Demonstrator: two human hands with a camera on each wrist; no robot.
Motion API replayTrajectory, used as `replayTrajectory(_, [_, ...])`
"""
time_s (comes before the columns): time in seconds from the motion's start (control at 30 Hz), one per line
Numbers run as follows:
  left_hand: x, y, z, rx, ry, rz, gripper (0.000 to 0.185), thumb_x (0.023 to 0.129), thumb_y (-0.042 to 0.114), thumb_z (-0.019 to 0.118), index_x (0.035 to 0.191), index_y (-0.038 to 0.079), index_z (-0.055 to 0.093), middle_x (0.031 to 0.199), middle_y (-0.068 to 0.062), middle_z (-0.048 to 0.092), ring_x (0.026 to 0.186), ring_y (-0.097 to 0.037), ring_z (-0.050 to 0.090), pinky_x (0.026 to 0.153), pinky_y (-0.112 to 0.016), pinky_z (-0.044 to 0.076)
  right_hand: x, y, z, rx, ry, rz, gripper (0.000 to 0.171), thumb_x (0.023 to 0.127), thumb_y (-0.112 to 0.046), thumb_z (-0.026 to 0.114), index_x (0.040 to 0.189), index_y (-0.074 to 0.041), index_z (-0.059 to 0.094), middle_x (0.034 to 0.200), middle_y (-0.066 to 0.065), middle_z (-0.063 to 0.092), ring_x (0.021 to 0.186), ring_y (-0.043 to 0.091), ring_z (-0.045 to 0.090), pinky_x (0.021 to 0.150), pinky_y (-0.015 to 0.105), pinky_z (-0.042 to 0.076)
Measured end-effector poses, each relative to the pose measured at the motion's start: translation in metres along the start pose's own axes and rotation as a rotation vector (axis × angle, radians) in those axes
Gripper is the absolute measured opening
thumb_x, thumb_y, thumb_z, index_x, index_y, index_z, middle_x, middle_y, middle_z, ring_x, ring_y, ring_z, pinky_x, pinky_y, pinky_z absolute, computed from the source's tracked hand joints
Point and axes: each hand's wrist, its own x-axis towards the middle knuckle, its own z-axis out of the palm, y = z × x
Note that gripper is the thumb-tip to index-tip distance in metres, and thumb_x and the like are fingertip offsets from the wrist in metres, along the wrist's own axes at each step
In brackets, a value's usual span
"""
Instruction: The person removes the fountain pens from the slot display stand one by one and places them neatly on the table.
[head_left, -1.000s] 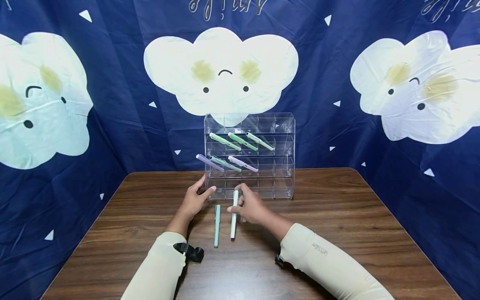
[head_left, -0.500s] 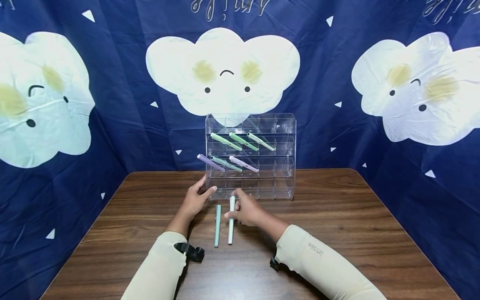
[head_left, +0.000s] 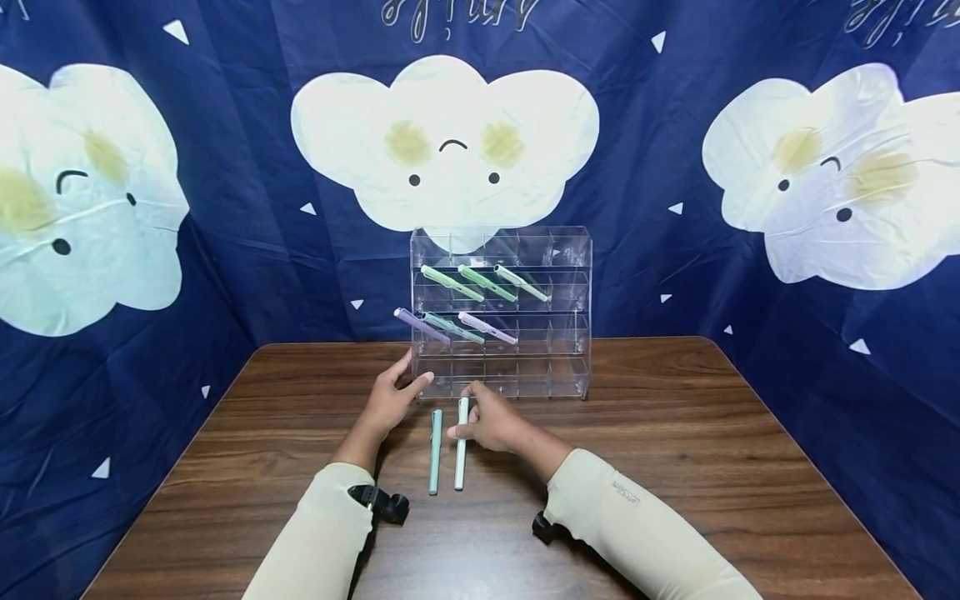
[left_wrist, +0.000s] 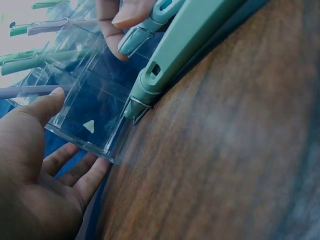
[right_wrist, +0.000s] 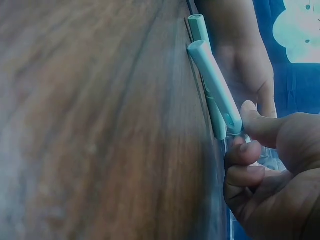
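On the wooden table (head_left: 675,467) stands a clear acrylic rack (head_left: 555,333) of small cells. My left hand (head_left: 402,383) holds its lower left corner, thumb on the front, fingers along the side; the left wrist view shows that hand (left_wrist: 35,165) against the rack (left_wrist: 90,105). My right hand (head_left: 471,417) pinches a pale mint pen (head_left: 461,450) near its upper end, low over the table. Beside it, to the left, a teal pen (head_left: 434,454) lies flat. In the right wrist view my thumb (right_wrist: 260,125) presses the pale pen (right_wrist: 212,80).
Three green pens (head_left: 486,283) slant out of one upper row of the rack, and two purple pens with a teal one (head_left: 453,327) out of the row below. Blue cloth with cloud faces (head_left: 442,142) hangs behind and at both sides.
My right hand has drawn the pale pen left and down, so it now sits close beside the teal pen. The left hand has stayed on the rack.
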Motion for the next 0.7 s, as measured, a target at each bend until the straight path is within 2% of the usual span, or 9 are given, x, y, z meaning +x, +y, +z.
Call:
replayTrajectory(0.13, [-0.001,0.001,-0.001,-0.004,0.0,-0.011,0.075,0.108,0.033,0.072,0.173,0.033,0.034,0.169,-0.02,0.05,0.149,-0.041,0.057,0.104,-0.045,0.059,0.002,0.002,0.004,0.074,-0.034,0.019,0.063,0.096,-0.012,0.085,0.146,0.003,0.049,0.064,-0.001,0.057,0.049,0.011,0.048,0.048,0.024,0.039])
replayTrajectory(0.27, [-0.001,0.001,0.0,-0.017,-0.001,-0.01,0.075,0.108,0.033,0.073,0.172,0.032,0.035,0.167,-0.021,0.052,0.147,-0.04,0.059,0.099,-0.04,0.059,0.003,0.004,0.009,0.113,-0.047,0.028,0.06,0.096,-0.01,0.085,0.143,0.005,0.05,0.062,-0.002,0.055,0.047,0.01,0.046,0.047,0.023,0.038])
replayTrajectory(0.43, [-0.001,0.002,0.0,-0.023,-0.004,-0.007,0.074,0.108,0.031,0.072,0.172,0.032,0.035,0.167,-0.02,0.051,0.147,-0.041,0.058,0.098,-0.04,0.059,0.004,0.004,0.013,0.128,-0.035,0.036,0.058,0.095,-0.008,0.086,0.141,0.006,0.053,0.062,-0.001,0.056,0.046,0.01,0.046,0.046,0.022,0.038])
replayTrajectory(0.7, [0.0,0.002,0.0,-0.016,-0.008,-0.008,0.074,0.109,0.03,0.071,0.173,0.032,0.034,0.17,-0.019,0.048,0.151,-0.041,0.056,0.105,-0.043,0.057,0.005,0.002,0.015,0.091,-0.021,0.045,0.059,0.094,-0.008,0.087,0.141,0.009,0.055,0.061,-0.001,0.057,0.044,0.01,0.045,0.043,0.022,0.037])
